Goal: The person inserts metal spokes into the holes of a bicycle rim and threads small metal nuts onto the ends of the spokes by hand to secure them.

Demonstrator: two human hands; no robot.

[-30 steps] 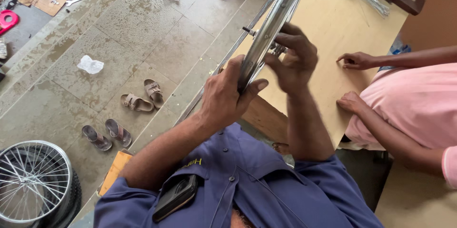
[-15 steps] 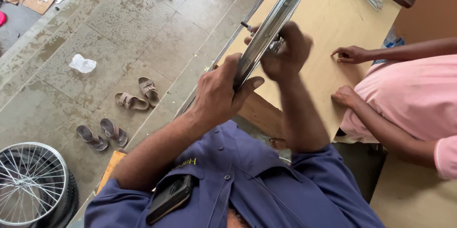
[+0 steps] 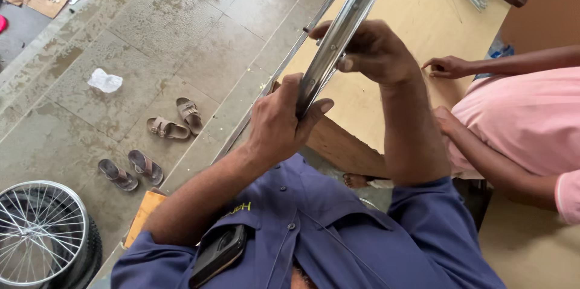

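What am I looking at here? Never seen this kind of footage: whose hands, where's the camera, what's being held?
There is no machine. A person in a blue shirt wears a camera on the head, so the single view looks down over the chest at both hands. The left hand grips the lower part of a shiny curved metal wheel rim; the right hand clasps it higher up. Below lies a bare light wooden tabletop. At the right, a second person in a pink shirt rests their own hands on that table. On the concrete floor at the left lie two pairs of brown sandals and a spoked wheel with tyre.
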